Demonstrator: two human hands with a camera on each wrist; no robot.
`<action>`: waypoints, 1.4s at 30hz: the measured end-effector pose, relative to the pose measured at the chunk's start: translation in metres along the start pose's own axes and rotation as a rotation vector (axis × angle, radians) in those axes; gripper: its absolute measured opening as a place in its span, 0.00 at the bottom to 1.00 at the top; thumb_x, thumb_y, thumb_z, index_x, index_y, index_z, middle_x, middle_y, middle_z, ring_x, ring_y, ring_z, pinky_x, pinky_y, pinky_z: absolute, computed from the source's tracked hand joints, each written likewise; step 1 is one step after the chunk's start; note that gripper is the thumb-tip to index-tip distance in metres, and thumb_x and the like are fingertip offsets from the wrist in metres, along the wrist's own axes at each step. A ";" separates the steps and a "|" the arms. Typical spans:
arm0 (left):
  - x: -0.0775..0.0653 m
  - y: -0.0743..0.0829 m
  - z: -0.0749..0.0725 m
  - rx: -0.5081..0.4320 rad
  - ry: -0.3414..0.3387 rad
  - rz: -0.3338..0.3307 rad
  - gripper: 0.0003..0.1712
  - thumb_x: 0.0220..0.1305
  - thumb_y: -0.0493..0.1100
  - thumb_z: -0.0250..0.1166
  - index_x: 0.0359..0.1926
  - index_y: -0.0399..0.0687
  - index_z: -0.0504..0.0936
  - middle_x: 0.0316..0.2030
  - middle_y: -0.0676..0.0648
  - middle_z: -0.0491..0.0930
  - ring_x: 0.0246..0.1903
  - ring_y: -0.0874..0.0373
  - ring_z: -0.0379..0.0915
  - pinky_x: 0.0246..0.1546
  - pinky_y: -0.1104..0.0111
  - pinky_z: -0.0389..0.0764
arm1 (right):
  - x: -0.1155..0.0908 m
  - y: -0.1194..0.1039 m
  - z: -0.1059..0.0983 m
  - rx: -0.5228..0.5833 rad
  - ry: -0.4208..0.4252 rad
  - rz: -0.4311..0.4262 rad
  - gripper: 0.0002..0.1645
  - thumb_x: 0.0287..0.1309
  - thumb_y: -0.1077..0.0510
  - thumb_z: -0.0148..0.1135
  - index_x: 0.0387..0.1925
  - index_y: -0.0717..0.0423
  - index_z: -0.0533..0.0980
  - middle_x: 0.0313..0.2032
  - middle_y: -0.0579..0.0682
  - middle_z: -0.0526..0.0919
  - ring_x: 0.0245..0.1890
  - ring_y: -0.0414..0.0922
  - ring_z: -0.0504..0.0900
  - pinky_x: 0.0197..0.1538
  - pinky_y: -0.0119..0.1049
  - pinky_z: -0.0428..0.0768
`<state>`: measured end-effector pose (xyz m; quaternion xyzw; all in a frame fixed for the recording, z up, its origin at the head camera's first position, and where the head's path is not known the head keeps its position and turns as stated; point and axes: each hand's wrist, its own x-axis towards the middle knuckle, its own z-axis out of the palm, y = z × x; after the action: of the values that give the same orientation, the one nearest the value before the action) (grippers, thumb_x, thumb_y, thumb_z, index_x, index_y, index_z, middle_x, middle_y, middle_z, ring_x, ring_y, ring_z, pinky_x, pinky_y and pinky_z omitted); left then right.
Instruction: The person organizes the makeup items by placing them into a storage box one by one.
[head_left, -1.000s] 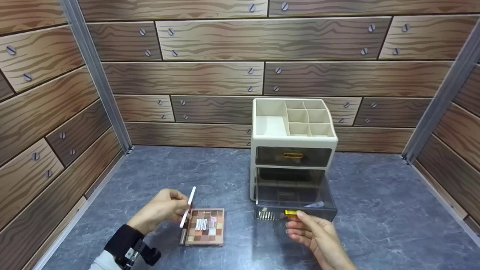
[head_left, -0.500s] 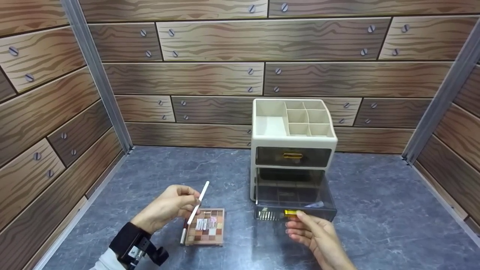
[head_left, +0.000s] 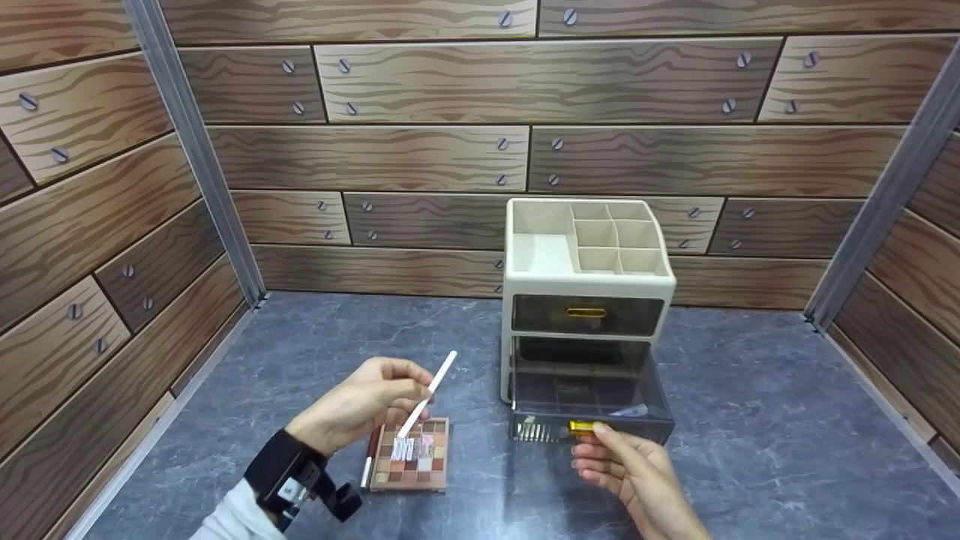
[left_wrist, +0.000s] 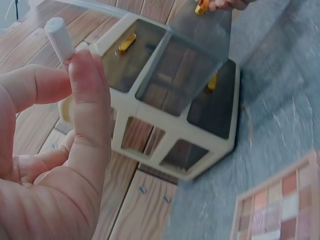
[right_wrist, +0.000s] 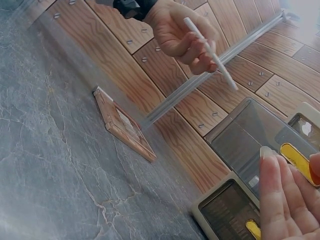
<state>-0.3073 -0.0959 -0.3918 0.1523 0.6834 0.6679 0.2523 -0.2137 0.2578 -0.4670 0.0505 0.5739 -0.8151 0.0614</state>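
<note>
My left hand (head_left: 367,401) pinches a slim white pen-like stick (head_left: 429,394) between thumb and fingertips. It holds the stick tilted, in the air over the far part of an eyeshadow palette (head_left: 420,476). In the left wrist view the end of the white stick (left_wrist: 60,39) pokes out past the thumb. My right hand (head_left: 634,469) grips the gold handle (head_left: 580,427) of a smoky clear drawer (head_left: 589,375), which is pulled out of a cream organizer (head_left: 589,279). The right wrist view shows the gold handle (right_wrist: 300,162) between thumb and fingers.
A thin dark red tube with a silver end (head_left: 367,472) lies along the palette's left side. Above the pulled-out drawer is a shut drawer with another gold handle (head_left: 586,312). The organizer's top has several compartments. Wood-patterned walls (head_left: 420,157) enclose the grey marbled table (head_left: 360,322).
My left hand has moved right and a little away from me with the white stick, passing over the palette. The right hand and the drawer have stayed in place.
</note>
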 end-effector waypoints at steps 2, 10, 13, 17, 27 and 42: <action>0.003 0.003 0.005 0.001 -0.006 0.006 0.16 0.62 0.34 0.66 0.50 0.32 0.79 0.41 0.42 0.81 0.34 0.57 0.82 0.35 0.71 0.85 | 0.000 0.000 0.000 0.000 -0.001 0.004 0.16 0.80 0.56 0.53 0.45 0.60 0.84 0.35 0.50 0.90 0.35 0.42 0.90 0.44 0.32 0.89; 0.019 0.010 0.024 -0.025 -0.040 0.012 0.16 0.65 0.33 0.66 0.52 0.30 0.78 0.43 0.41 0.81 0.34 0.56 0.83 0.39 0.69 0.87 | 0.000 0.001 0.000 0.007 0.003 -0.005 0.16 0.80 0.57 0.53 0.42 0.58 0.85 0.34 0.50 0.90 0.34 0.42 0.90 0.44 0.32 0.89; 0.025 0.012 0.029 -0.027 -0.065 0.023 0.16 0.66 0.33 0.65 0.52 0.29 0.78 0.42 0.41 0.82 0.35 0.56 0.83 0.38 0.70 0.86 | 0.000 0.001 0.000 0.011 0.003 -0.006 0.16 0.79 0.57 0.53 0.42 0.57 0.85 0.34 0.50 0.90 0.34 0.42 0.90 0.44 0.32 0.89; 0.033 0.014 0.036 -0.037 -0.088 0.034 0.15 0.66 0.32 0.63 0.52 0.29 0.78 0.42 0.40 0.82 0.35 0.55 0.83 0.38 0.70 0.86 | 0.000 0.001 -0.001 0.013 0.004 0.000 0.16 0.79 0.56 0.53 0.42 0.57 0.85 0.34 0.50 0.90 0.34 0.42 0.90 0.44 0.32 0.89; 0.055 0.022 0.055 -0.036 -0.104 0.029 0.12 0.68 0.29 0.64 0.51 0.27 0.81 0.40 0.37 0.86 0.33 0.55 0.84 0.37 0.71 0.88 | 0.000 0.002 -0.002 0.010 -0.010 0.011 0.17 0.80 0.56 0.53 0.43 0.59 0.86 0.34 0.50 0.90 0.35 0.42 0.90 0.45 0.32 0.89; 0.078 0.033 0.081 0.106 -0.084 0.052 0.09 0.68 0.28 0.63 0.46 0.29 0.85 0.37 0.35 0.88 0.31 0.54 0.87 0.36 0.66 0.90 | 0.000 0.003 0.000 -0.007 -0.016 -0.039 0.15 0.79 0.58 0.53 0.43 0.58 0.85 0.34 0.50 0.90 0.35 0.41 0.90 0.43 0.32 0.89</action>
<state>-0.3314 0.0163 -0.3683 0.2110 0.7026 0.6301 0.2548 -0.2132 0.2569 -0.4695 0.0325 0.5773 -0.8144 0.0502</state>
